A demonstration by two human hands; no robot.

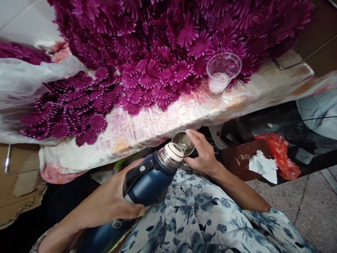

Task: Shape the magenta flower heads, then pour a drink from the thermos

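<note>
A dark blue thermos flask [155, 182] lies tilted across my lap, its mouth pointing up and to the right. My left hand [118, 198] is wrapped round its body, beside the black carrying strap [138, 172]. A white stopper [174, 151] sits at the steel neck. In my right hand [202, 153] is a metal thermos cup [181, 140], fingers and thumb on its rim. The cup is held right at the flask's mouth, and clear liquid seems to run from the stopper into it.
Many purple artificial flowers [168, 75] are heaped on a table with a floral cloth [147, 123]. A clear plastic cup [223, 72] with something whitish inside stands at the edge. Right of me are crumpled white paper [263, 167] and a red plastic bag [281, 154]; cardboard [21, 182] is left.
</note>
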